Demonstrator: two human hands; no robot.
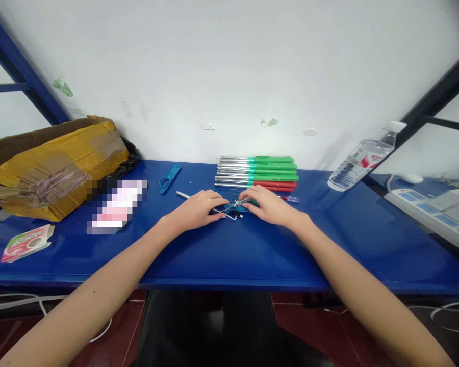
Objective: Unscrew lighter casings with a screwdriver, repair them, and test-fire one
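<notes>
In the head view, a partly opened blue lighter [233, 208] lies low over the desk between my hands. Its metal barrel [182, 195] sticks out to the left, past the fingers of my left hand [199, 209], which are closed around it. My right hand [270, 206] pinches at the casing's middle, near small pale parts too small to name. A thin white wire [229, 216] loops out below the casing. Further left lies a separate blue shell half [170, 178] with a ring-shaped end. Beyond my right hand rests a screwdriver [290, 199] with a clear purplish handle.
Several long lighters [273, 171] with green and red handles lie in a row behind my hands. A taped cardboard box [61, 168] and a small pink-green packet [27, 243] are left. At right stand a tilted water bottle [361, 158] and a white power strip [432, 209].
</notes>
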